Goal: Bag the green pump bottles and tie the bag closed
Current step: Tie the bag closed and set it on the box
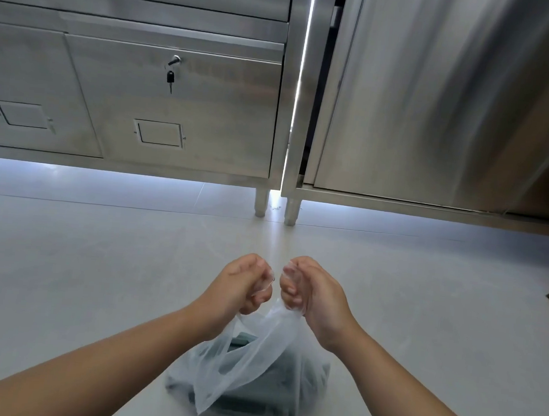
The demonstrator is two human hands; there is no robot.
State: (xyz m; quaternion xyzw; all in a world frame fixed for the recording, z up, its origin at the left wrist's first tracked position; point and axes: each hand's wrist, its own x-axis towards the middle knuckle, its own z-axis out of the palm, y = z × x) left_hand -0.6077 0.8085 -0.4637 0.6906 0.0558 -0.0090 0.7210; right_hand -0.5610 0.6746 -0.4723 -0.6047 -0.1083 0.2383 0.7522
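Below, pale floor tiles (61, 272) meet steel cabinets (176, 106).

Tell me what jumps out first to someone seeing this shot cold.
Dead centre, the left hand and right hand pinch the drawn-up handles of a thin clear bag on the pale floor. Dark green bottles show through the plastic. Behind stand steel cabinets, a key hanging from one lock.

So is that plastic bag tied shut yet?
Not yet. The bag is still open: the left hand and right hand each grip a separate handle, held apart, with no knot visible.
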